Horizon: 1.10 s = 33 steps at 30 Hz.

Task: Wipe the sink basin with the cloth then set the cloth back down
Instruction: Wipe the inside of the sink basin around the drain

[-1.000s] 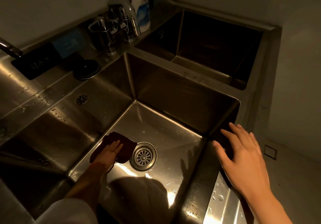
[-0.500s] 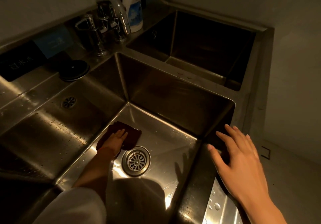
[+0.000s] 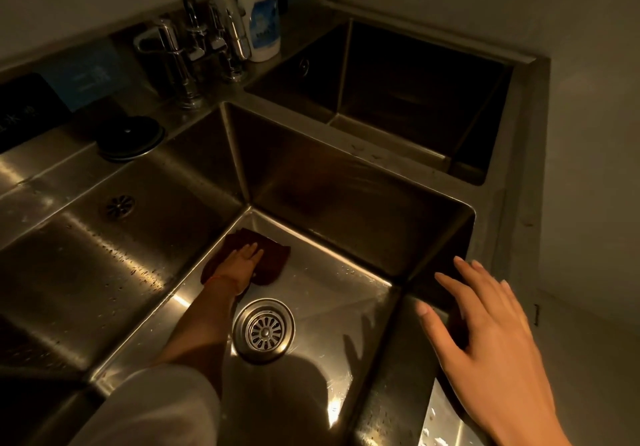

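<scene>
Steel sink basin (image 3: 346, 210), deep and square, fills the middle of the view. On its floor, in the far left corner, lies a dark reddish cloth (image 3: 273, 258), spread fairly flat. The left hand (image 3: 242, 262) lies on top of the cloth with its fingers straight and together, pressing it against the basin floor; nothing is curled round the cloth. A thin red band shows at that wrist, and a pale sleeve (image 3: 152, 411) covers the forearm lower down. Just beside the cloth, toward the near edge, sits the round metal drain (image 3: 265, 331), not touched by cloth or hand.

The right hand (image 3: 485, 334) is at the basin's right rim, near its far right corner, fingers spread and straight, holding nothing; whether the palm rests on the rim or hovers just over it cannot be told.

Along the back edge of the bench stand chrome taps (image 3: 207, 37) and a white bottle (image 3: 259, 12) with a blue label. A black round lid (image 3: 130, 137) lies on the ledge to the left, near a small overflow grille (image 3: 119, 206) in the basin's left wall. A second basin (image 3: 415, 99) lies beyond the far wall.
</scene>
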Tool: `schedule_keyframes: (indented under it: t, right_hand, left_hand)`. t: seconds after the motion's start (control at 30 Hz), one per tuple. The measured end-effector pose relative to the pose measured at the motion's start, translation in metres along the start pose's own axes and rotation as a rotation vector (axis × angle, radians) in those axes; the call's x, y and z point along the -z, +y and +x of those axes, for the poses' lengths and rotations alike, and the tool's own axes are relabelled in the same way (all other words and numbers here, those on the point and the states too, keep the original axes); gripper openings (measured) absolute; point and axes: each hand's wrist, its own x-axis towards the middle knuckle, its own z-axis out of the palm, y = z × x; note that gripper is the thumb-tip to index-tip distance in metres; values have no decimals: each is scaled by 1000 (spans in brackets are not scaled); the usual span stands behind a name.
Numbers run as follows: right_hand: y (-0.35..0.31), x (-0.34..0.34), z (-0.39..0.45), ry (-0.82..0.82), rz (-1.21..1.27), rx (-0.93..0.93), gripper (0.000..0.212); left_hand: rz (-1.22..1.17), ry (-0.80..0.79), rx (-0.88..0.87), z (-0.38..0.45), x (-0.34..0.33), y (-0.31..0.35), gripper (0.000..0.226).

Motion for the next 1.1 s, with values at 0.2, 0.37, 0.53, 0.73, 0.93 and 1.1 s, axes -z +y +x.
schedule_keyframes:
  t: [0.2,0.37,0.53,0.73,0.93,1.1]
  right_hand:
    - [-1,0,0,15,10,7,67]
    - [0,-1,-1,20,11,10,66]
    - [0,-1,0,14,2,15,66]
    - [0,0,0,-4,-4,-2,68]
    - [-1,2,0,-21,-1,-2,70]
    - [-1,2,0,-32,-10,-7,73]
  left_hand:
    - [-20,13,10,13,4,5,60]
    - [-25,20,25,16,2,6,60]
    - [-48,34,48,14,0,9,60]
    - [-122,75,111,8,-5,17,59]
    - [-179,84,194,-4,-7,30,59]
    - [-225,104,269,-13,-9,44,56]
